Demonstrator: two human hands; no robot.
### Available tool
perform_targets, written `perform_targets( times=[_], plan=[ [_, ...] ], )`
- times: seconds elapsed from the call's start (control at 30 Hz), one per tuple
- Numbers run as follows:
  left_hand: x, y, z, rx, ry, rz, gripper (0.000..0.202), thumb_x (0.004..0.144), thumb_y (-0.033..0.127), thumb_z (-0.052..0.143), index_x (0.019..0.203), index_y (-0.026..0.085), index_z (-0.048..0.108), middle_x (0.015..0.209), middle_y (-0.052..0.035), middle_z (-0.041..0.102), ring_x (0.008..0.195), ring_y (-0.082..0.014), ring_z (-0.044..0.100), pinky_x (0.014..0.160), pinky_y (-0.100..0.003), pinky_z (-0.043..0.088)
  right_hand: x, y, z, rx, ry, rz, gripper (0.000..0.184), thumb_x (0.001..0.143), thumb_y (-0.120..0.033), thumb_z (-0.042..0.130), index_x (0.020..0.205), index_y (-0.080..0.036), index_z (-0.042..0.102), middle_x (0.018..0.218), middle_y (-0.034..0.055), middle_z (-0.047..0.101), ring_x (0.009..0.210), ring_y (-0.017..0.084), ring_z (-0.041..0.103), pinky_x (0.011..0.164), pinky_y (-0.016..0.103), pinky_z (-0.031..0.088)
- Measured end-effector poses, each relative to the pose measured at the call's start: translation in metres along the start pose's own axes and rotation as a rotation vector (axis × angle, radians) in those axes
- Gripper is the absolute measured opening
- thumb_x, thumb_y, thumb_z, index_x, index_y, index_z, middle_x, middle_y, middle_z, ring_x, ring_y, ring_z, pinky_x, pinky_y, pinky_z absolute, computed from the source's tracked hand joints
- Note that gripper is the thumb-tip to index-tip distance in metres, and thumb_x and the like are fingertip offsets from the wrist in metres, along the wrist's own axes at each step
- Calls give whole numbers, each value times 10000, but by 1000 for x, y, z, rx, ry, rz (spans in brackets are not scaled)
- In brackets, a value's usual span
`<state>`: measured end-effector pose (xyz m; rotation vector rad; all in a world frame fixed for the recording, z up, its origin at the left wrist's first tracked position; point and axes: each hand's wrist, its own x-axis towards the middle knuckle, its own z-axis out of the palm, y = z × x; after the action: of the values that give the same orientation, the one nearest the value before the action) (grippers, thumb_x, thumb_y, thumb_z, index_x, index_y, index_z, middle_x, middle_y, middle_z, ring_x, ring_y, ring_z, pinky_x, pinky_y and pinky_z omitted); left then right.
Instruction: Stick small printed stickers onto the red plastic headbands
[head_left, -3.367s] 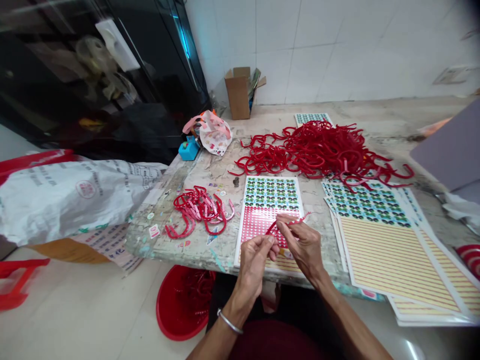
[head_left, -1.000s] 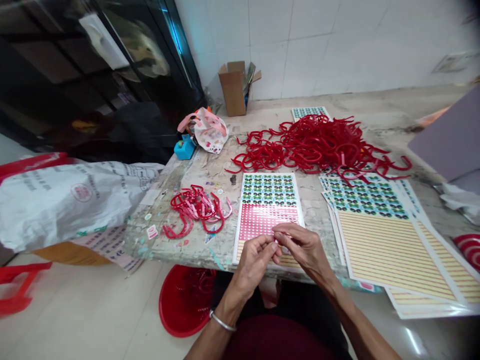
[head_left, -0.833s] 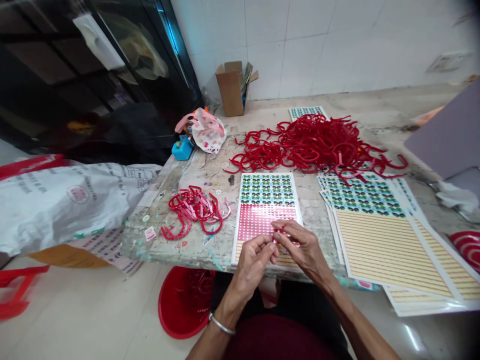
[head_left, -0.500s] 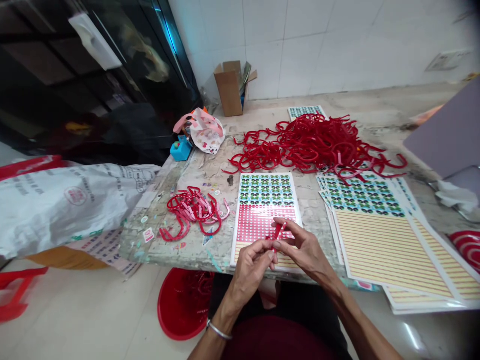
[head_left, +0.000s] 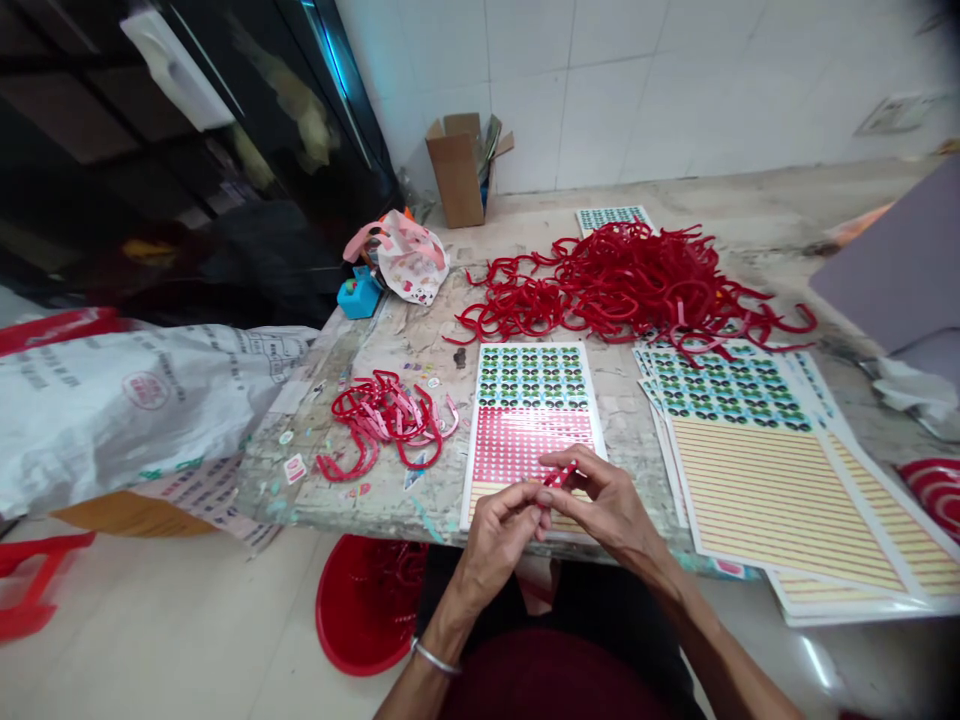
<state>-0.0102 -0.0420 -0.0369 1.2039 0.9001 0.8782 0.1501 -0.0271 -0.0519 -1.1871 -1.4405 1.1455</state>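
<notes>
Tipped over to the right now, the red plastic strip [head_left: 560, 476] sits pinched between the left hand [head_left: 496, 542] and the right hand [head_left: 607, 510], both nearly closed on it, above the lower end of the printed sticker sheet [head_left: 531, 378].

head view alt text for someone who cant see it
The left hand and right hand pinch a red band over a sticker sheet. A big heap of red bands lies beyond, a smaller heap to the left, with a red basin below.
</notes>
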Motion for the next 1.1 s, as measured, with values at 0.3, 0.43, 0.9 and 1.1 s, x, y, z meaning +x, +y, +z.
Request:
perform_targets(
  times=[0.3, 0.43, 0.9, 1.1],
  plan=[
    [-1, -10, -6, -16, 2, 18, 134, 806, 197, 522, 824, 125, 633, 620, 14, 504, 577, -90, 419, 571, -213, 343, -4, -5, 0, 169, -50, 193, 260, 708, -315, 689, 923, -176, 643, 779, 14, 602, 623, 101, 544, 569, 227, 454],
    [-1, -9, -5, -16, 22, 21, 125, 796, 216, 539, 787, 132, 631, 612, 18, 502, 576, -88, 415, 574, -208, 340, -4, -7, 1, 212, -43, 216, 253, 714, -329, 679, 902, -163, 642, 772, 19, 611, 619, 98, 548, 571, 224, 475],
    [-1, -4, -5, 250, 56, 37, 172, 789, 191, 523, 890, 138, 652, 788, -47, 635, 710, -154, 546, 653, -240, 415, -3, -7, 2, 288, -22, 200, 265, 768, -351, 620, 972, -181, 617, 792, 28, 635, 622, 119, 598, 602, 270, 534],
    [0, -2, -5, 207, 59, 5, 182, 794, 228, 524, 871, 127, 654, 668, -26, 578, 615, -128, 491, 596, -228, 394, -2, -4, -1, 256, -19, 176, 272, 838, -390, 519, 1000, -186, 598, 741, 12, 617, 588, 119, 607, 585, 262, 519]
  ],
)
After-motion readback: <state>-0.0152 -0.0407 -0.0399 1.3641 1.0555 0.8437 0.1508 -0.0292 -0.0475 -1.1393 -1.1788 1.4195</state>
